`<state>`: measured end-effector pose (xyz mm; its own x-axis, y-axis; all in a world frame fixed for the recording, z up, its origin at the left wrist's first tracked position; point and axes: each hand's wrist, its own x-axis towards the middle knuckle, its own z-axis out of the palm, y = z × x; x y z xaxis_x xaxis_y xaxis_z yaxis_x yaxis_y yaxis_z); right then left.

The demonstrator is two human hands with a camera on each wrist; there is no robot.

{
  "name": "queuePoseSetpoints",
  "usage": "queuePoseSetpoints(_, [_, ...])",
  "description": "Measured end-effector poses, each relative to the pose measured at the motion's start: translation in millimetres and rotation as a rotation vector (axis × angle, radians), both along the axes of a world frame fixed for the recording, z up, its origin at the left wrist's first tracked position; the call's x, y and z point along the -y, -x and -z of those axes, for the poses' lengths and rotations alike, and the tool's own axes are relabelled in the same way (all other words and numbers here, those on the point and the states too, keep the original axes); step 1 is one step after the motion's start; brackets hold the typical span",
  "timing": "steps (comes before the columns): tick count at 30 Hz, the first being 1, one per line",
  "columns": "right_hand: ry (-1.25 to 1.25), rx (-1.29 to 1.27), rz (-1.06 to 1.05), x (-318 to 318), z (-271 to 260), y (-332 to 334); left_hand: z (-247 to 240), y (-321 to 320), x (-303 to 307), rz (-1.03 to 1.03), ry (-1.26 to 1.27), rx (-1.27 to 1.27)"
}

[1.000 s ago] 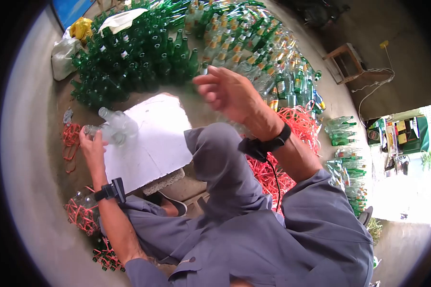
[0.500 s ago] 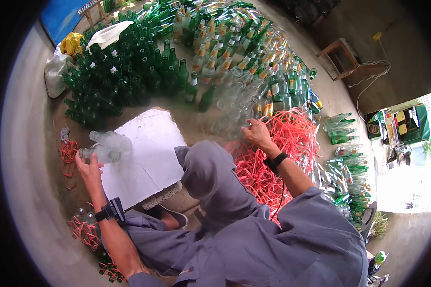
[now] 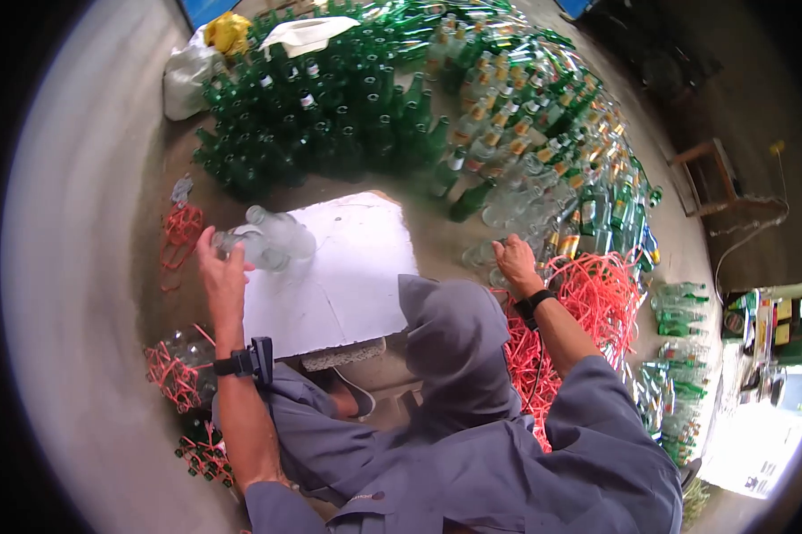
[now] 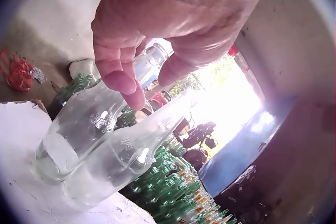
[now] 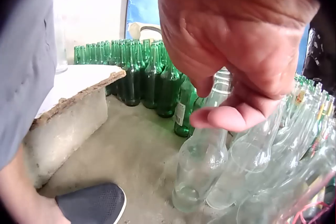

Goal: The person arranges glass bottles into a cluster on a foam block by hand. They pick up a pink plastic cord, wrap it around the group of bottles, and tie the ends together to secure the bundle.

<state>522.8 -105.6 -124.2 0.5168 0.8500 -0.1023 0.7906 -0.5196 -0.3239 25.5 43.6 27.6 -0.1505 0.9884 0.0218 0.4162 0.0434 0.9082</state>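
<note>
Head view: left hand (image 3: 224,276) has held bottle (image 3: 269,257) by neck, on white board (image 3: 339,303); right hand (image 3: 516,263) down by red strapping (image 3: 588,298). Left wrist: fingers clamped round that neck, free bottle (image 4: 113,161) just beside. Right wrist: fingers curled round neck of floor bottle (image 5: 198,167). Looks like gathering step; next move likely calls for straight lift, clear of neighbours.

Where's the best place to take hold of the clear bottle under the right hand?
Likely the neck, coming from above: the clear bottle appears to stand upright and narrows there, while other clear bottles crowd one side lower down.
</note>
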Motion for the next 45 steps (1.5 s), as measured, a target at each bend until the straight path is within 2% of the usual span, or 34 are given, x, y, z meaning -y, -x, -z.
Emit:
queuePoseSetpoints(9, [-0.053, -0.037, -0.128, 3, -6, 0, -12, 2, 0, -0.035, -0.001, 0.115])
queuePoseSetpoints(14, [-0.025, -0.019, -0.249, -15, -84, 29, -14, 1, 3, -0.045, -0.030, 0.114])
queuePoseSetpoints(17, [-0.146, 0.078, -0.361, -28, -134, 52, -18, -1, 6, -0.040, -0.024, 0.124])
queuePoseSetpoints(22, [-0.160, 0.096, -0.386, -50, -220, 98, -17, -4, 9, -0.031, -0.009, 0.077])
queuePoseSetpoints(25, [-0.189, 0.059, -0.456, -67, -256, 124, 7, 5, 1, -0.024, -0.142, -0.052])
queuePoseSetpoints(29, [-0.195, 0.079, -0.535, -98, -277, 158, -6, 2, 7, -0.041, -0.094, 0.078])
queuePoseSetpoints(36, [-0.199, 0.042, -0.775, -148, -263, 231, 6, 9, 0, -0.005, -0.069, 0.056])
queuePoseSetpoints(38, [-0.060, 0.020, -0.823, -160, -252, 250, 4, 10, 1, -0.002, -0.070, 0.017])
queuePoseSetpoints(40, [-0.014, -0.036, -0.790, -166, -234, 271, -12, 7, 5, -0.019, -0.015, 0.156])
queuePoseSetpoints(45, [-0.071, -0.128, -0.728, -169, -200, 286, -23, 4, 8, -0.010, -0.010, 0.177])
